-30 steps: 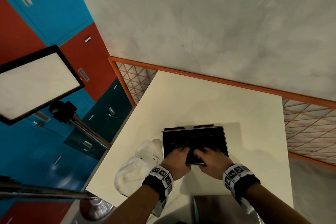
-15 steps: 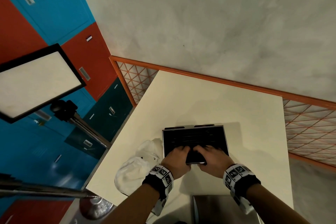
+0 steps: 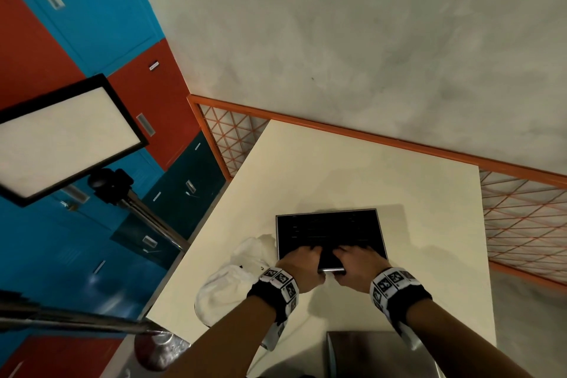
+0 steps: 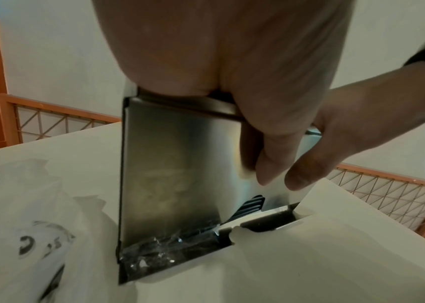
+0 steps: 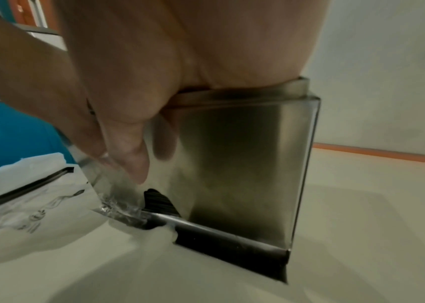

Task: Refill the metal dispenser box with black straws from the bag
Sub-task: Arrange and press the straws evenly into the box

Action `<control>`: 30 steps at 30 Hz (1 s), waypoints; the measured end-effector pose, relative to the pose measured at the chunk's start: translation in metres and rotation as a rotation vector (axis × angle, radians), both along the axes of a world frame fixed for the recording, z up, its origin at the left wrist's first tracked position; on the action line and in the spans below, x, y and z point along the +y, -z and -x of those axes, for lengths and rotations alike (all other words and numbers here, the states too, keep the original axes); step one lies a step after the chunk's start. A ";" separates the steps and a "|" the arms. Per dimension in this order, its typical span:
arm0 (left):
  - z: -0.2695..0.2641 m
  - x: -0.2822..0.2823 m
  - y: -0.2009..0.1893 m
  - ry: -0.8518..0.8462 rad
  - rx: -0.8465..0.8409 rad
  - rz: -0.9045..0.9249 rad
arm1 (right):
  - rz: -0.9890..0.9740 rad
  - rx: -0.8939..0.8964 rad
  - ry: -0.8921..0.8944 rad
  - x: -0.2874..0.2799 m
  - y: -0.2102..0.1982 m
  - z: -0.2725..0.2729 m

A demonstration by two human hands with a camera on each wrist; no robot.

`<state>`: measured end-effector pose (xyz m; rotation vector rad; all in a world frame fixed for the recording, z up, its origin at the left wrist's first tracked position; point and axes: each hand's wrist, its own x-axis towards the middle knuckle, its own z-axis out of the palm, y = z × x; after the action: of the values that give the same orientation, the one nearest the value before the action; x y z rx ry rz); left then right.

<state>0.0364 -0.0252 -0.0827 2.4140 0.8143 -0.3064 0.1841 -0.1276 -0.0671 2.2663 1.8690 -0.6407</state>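
bag crowds the box left side; table right bare

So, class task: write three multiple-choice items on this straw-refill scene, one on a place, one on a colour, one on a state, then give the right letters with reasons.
1. Where does the white bag lie?
A. left of the metal dispenser box
B. inside the box
C. on the floor

2. What colour are the straws in the box?
A. white
B. black
C. red

3. What are the left hand and right hand doing?
A. hanging idle
B. lifting the bag
C. both on the box's near edge

Answers: 1 A, the head view shows the bag on the table against the box's left side. 2 B, the open top is filled with dark straws. 3 C, fingers reach into the box and thumbs lie on its front wall.
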 end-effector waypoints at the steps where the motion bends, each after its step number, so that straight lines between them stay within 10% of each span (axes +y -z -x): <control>1: -0.001 -0.001 0.001 0.007 0.034 -0.009 | 0.028 0.011 0.011 0.001 0.000 0.000; 30: -0.004 -0.014 0.003 0.113 0.108 0.026 | 0.169 0.172 0.091 -0.001 0.006 0.006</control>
<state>0.0400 -0.0393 -0.0852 2.4406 0.7161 -0.4920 0.1783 -0.1287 -0.0730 2.2608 1.7137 -0.9966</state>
